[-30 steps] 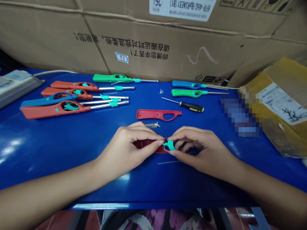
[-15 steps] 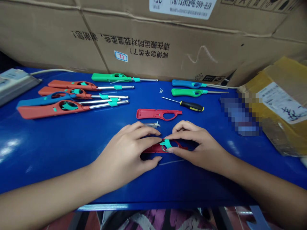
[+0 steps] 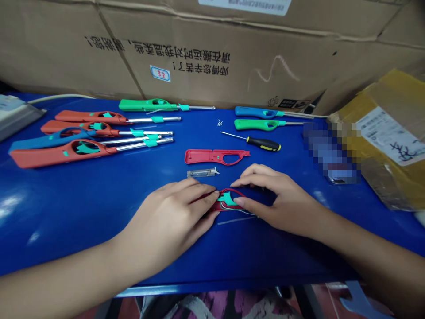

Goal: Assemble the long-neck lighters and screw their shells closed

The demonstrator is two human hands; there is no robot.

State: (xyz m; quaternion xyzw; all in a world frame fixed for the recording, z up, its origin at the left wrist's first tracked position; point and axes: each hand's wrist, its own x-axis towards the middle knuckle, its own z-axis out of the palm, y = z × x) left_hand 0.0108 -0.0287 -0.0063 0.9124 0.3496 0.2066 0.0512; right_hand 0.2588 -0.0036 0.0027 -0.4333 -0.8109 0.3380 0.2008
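Note:
My left hand (image 3: 181, 212) is closed around the handle end of a red lighter shell half (image 3: 239, 191) lying on the table, hiding much of it. A green trigger (image 3: 228, 199) sits in the shell's opening, with thin wires (image 3: 232, 208) running below it. At the right, my right hand (image 3: 268, 195) has its fingers apart, its thumb touching the trigger and its index finger over the shell's upper edge. Just beyond lies a clear fuel tank (image 3: 201, 173) with a metal-and-white valve end. Farther back is the matching red shell half (image 3: 212, 156), inner side up.
Several lighters, among them a red lighter (image 3: 66, 153), lie at the left. A blue lighter (image 3: 254, 112) and a green lighter (image 3: 255, 124) lie at the back right. A screwdriver (image 3: 264, 143), small white pieces (image 3: 220, 122), a thin clear strip (image 3: 235, 220) and cardboard boxes (image 3: 186, 35) surround the work.
My left fingers and thumb have closed onto the shell. The right index finger has lifted off the trigger while the thumb stays on it. The view has shifted, and the fuel tank is more exposed.

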